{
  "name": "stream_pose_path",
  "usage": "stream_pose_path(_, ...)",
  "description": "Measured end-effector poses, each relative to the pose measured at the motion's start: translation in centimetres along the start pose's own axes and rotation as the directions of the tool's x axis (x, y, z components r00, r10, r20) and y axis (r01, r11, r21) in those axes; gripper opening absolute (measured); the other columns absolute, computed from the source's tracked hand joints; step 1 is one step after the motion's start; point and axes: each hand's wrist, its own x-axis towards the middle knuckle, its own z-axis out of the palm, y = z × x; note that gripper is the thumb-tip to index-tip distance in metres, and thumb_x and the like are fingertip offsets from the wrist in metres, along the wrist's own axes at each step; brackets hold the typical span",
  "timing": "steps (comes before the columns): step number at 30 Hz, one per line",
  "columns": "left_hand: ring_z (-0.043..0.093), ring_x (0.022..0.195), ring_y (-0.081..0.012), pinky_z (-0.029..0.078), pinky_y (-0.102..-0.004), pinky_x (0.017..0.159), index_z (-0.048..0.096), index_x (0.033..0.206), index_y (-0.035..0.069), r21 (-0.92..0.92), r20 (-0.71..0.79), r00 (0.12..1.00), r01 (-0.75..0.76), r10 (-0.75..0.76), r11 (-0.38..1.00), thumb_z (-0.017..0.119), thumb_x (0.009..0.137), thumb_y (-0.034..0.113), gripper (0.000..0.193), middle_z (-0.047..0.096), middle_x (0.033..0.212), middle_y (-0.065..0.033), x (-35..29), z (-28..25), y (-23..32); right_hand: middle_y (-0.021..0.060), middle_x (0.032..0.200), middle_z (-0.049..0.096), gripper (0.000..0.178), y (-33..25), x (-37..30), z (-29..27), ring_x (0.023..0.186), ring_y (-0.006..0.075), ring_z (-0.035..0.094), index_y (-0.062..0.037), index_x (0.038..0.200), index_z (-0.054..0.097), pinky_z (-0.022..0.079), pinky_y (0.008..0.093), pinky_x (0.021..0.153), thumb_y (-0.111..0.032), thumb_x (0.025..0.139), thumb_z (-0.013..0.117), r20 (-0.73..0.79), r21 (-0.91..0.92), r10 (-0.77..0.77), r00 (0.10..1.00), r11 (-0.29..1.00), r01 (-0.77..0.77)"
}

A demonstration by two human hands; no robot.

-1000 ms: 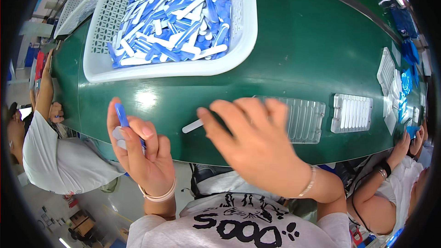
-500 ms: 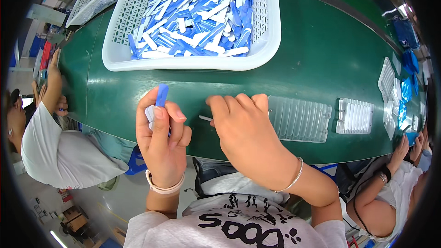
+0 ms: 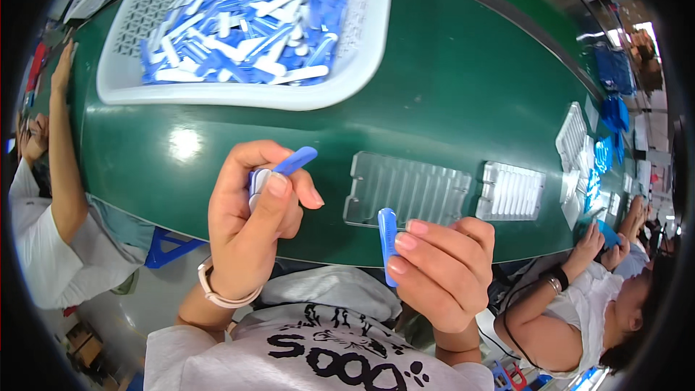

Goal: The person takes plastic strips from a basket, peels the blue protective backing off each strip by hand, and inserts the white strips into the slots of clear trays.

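Note:
My left hand (image 3: 253, 206) is closed around several small flat plastic strips. A blue strip (image 3: 300, 160) with a rounded end sticks out past its thumb and forefinger, and white strips (image 3: 260, 180) show beside the thumb. My right hand (image 3: 447, 271) pinches one blue strip (image 3: 388, 240), held nearly upright between thumb and fingers. That strip is in front of the near edge of a clear ribbed tray (image 3: 405, 181), which lies on the green table (image 3: 289, 119). No strips can be made out in the tray's slots.
A white perforated basket (image 3: 239, 95) full of blue and white strips (image 3: 239, 25) stands at the upper left. Right of the clear tray lies a second ribbed tray (image 3: 511, 192), with more clear trays (image 3: 572, 134) beyond. Other people (image 3: 565, 311) sit on both sides.
My right hand has moved right and turned over, now showing a blue strip at its fingertips. The left-hand strip has tilted rightward. The view has shifted, so basket and trays appear further left.

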Motion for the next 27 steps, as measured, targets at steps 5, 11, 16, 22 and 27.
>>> stream_pose_path(5,0.03,0.048,-0.0007,0.027,-0.0181,0.044,0.045,0.111,0.0,-0.004,0.023,0.995,0.093,-0.093,0.996,0.046,0.098,0.014,0.019,0.061,0.081,-0.0115,0.4,1.1,-1.2,0.0039,0.096,0.07,0.016,0.5,-0.9,-1.3,0.088,0.0196,0.067,-0.0094,0.088,0.067,0.038,0.0272,0.063,-0.006,0.073,0.068,0.01,0.006,0.081,0.997,0.997,-0.081)
stream_pose_path(11,0.031,0.049,-0.0009,0.028,-0.0177,0.045,0.045,0.109,0.0,0.044,0.091,0.989,0.117,-0.12,0.992,0.046,0.097,0.013,0.018,0.062,0.081,-0.0123,0.4,2.2,-1.4,0.0064,0.096,0.071,0.021,2.4,-1.5,-2.0,0.09,0.0229,0.069,-0.0106,0.087,0.059,0.04,0.0306,0.068,0.001,0.072,0.068,0.051,0.233,0.315,0.948,0.919,-0.318)
stream_pose_path(16,0.032,0.05,-0.0011,0.028,-0.0176,0.045,0.045,0.108,0.001,0.101,0.145,0.977,0.142,-0.156,0.985,0.046,0.097,0.013,0.016,0.062,0.079,-0.0122,0.6,2.6,-1.6,0.0089,0.087,0.069,0.017,4.2,-1.6,-2.6,0.084,0.0225,0.066,-0.0047,0.087,0.059,0.046,0.0307,0.073,0.009,0.077,0.06,0.06,0.45,0.638,0.767,0.669,-0.592)
stream_pose_path(22,0.032,0.051,-0.0013,0.029,-0.0174,0.046,0.046,0.108,0.001,0.13,0.174,0.968,0.162,-0.183,0.978,0.047,0.097,0.013,0.016,0.062,0.078,-0.0116,0.5,2.9,-1.7,0.0111,0.084,0.066,0.018,4.7,-2.3,-2.8,0.077,0.0201,0.062,0.0003,0.092,0.063,0.047,0.0286,0.065,0.01,0.077,0.06,0.11,0.487,0.654,0.748,0.621,-0.614)
stream_pose_path(27,0.035,0.053,-0.0015,0.03,-0.0172,0.048,0.046,0.109,0.001,0.156,0.216,0.95,0.194,-0.225,0.969,0.047,0.097,0.015,0.018,0.063,0.078,-0.0106,0.5,3.1,-1.6,0.0105,0.082,0.062,0.021,5.1,-0.8,-6.1,0.07,0.0184,0.057,-0.0005,0.096,0.067,0.045,0.0288,0.06,0.007,0.076,0.064,0.296,0.052,0.61,0.735,0.758,-0.65)
